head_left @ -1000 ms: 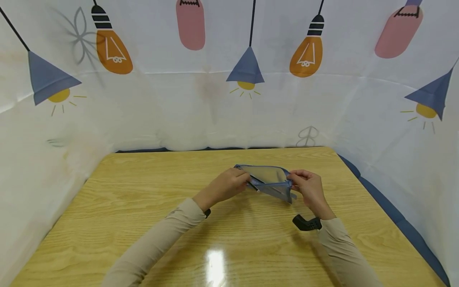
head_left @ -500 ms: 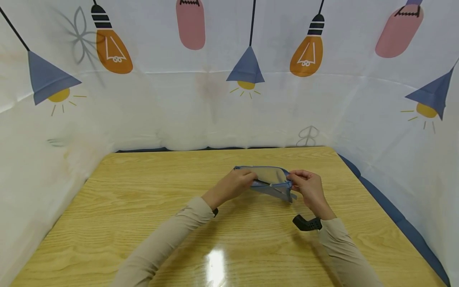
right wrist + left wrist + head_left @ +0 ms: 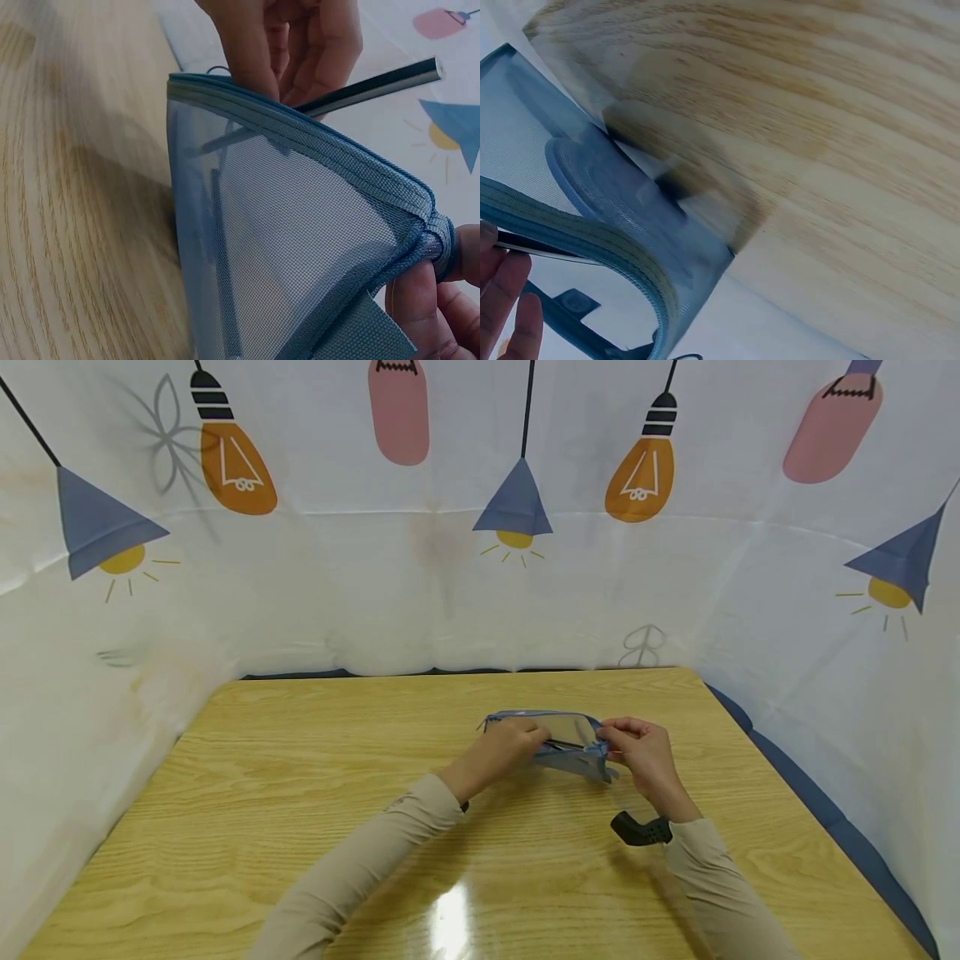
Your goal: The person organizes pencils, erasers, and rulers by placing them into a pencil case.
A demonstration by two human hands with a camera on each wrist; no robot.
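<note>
A blue mesh zip pouch (image 3: 576, 766) stands on the table with its top unzipped and spread apart. My left hand (image 3: 501, 753) reaches over the pouch's opening and pinches a slim black pencil (image 3: 375, 86), which slants across the zip edge with its flat end sticking out. Fingers of that hand also show in the left wrist view, at the pencil beside the zip. At the pouch's right end, my right hand (image 3: 647, 762) pinches the corner of the zip between thumb and fingers. Through the mesh, another long dark stick (image 3: 223, 262) shows inside; its kind is unclear.
The wooden table (image 3: 300, 793) spreads around the pouch. Behind it hangs a white cloth (image 3: 360, 593) printed with lamps and bulbs. A black wrist strap mount (image 3: 640, 828) juts out from the right wrist.
My left hand has moved rightward and along the pouch with the pencil, which now lies flatter in the opening. My right hand has kept its grip on the pouch's corner.
</note>
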